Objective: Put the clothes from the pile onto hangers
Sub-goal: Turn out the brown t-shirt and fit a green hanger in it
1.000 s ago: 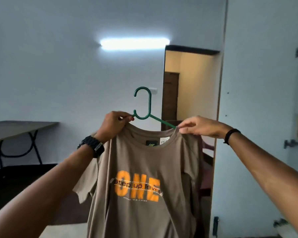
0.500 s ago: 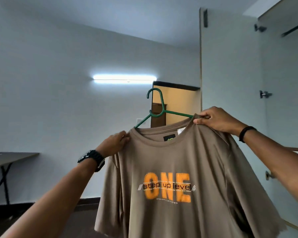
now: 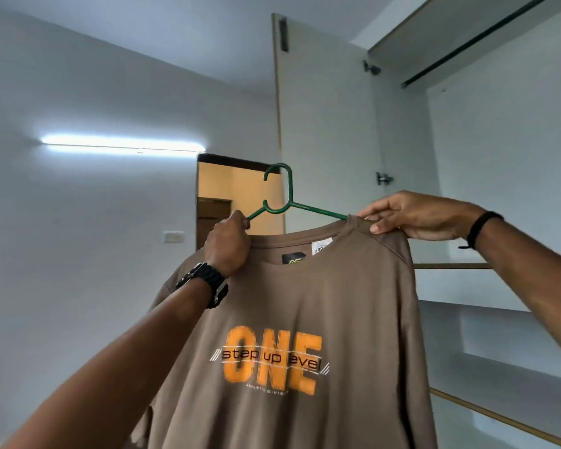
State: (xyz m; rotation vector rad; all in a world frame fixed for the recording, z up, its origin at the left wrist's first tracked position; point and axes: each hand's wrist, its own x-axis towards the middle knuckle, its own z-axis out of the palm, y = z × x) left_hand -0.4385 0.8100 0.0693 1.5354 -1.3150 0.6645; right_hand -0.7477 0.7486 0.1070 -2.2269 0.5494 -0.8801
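Up and to the right went the shirt (image 3: 305,319) since before, nearer the closet (image 3: 499,157). It hangs on the hanger (image 3: 287,202), hook up, bar slanting down to the right. The left hand (image 3: 229,243) grips one shoulder. The right hand (image 3: 412,215) pinches the other. A rod (image 3: 476,43) runs high above, with room under it.

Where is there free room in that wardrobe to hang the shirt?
The dark rail at the top right shows bare along its visible length, and the white shelf below it also looks bare. It is crowded around the green hanger, where both hands hold the brown T-shirt.
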